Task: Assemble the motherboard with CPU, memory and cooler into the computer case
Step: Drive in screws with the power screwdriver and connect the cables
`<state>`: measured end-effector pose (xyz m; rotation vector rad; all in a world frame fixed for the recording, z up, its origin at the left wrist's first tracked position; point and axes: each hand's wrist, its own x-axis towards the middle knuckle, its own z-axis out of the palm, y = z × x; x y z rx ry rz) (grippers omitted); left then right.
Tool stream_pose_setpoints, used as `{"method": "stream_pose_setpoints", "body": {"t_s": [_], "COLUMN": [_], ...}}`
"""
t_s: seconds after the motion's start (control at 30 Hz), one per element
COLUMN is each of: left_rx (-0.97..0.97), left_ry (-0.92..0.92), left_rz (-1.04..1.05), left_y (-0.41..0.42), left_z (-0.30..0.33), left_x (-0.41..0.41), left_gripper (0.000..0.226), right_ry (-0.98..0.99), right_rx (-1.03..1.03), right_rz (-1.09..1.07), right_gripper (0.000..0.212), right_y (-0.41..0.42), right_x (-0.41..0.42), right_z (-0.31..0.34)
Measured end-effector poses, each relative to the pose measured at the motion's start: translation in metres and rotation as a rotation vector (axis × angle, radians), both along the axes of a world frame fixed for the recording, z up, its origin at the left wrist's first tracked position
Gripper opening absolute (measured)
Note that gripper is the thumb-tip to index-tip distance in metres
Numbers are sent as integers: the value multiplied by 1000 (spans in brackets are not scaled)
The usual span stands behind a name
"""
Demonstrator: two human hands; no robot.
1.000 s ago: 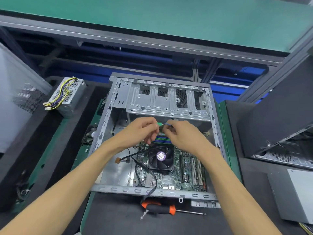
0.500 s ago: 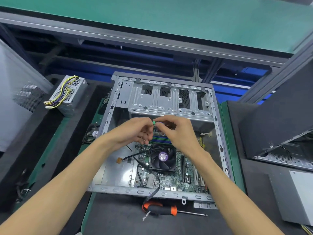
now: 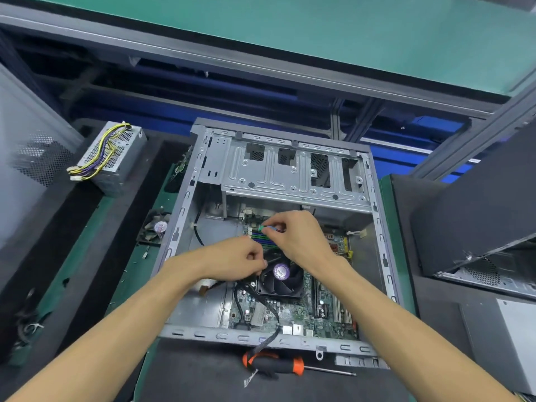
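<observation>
Whereas both hands met over the memory slots a second ago, the left hand has since dropped back toward the cooler, its fingers curled at the fan's left edge; whether they pinch anything cannot be told. The right hand stays above the slots, thumb and forefinger pinching a small green-tipped part just over the blue and green slot rows. The camera has also drawn nearer, so the case fills more of the view.

Case: lies open on its side on the bench. Inside it sits the motherboard, flat against the floor panel, with the cooler mounted near its middle and a black cable looping from the board over the case's near rim. A drive cage spans the far end.

Bench: a screwdriver with an orange and black handle lies just outside the near rim. A power supply with yellow and purple wires stands well to the left, and a loose fan rests beside the case's left wall.
</observation>
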<state>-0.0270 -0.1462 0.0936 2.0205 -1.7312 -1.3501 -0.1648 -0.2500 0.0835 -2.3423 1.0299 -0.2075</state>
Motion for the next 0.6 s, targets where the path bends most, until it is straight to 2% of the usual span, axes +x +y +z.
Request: {"method": "stream_pose_setpoints", "body": {"t_s": [0.17,0.43,0.53,0.6], "left_rx": [-65,-122,-123,-121], "left_ry": [-40,-139,-149,-150], "left_rz": [8,-29,-47,-55], "left_y": [1,4,3,4], "left_z": [-3,-5,-4,-5], "left_x": [-1,-1,1,2], "left_gripper": [27,22,21,21], "right_ry": [-11,275,358,398], "right_rx": [43,81,62,59], "right_rz": [-26,25,10,27], "right_gripper": [20,22,40,44], "right_y": [-9,-22,-27,-29], "right_x": [23,50,56,59], "right_z": [-12,-37,-41,-43]}}
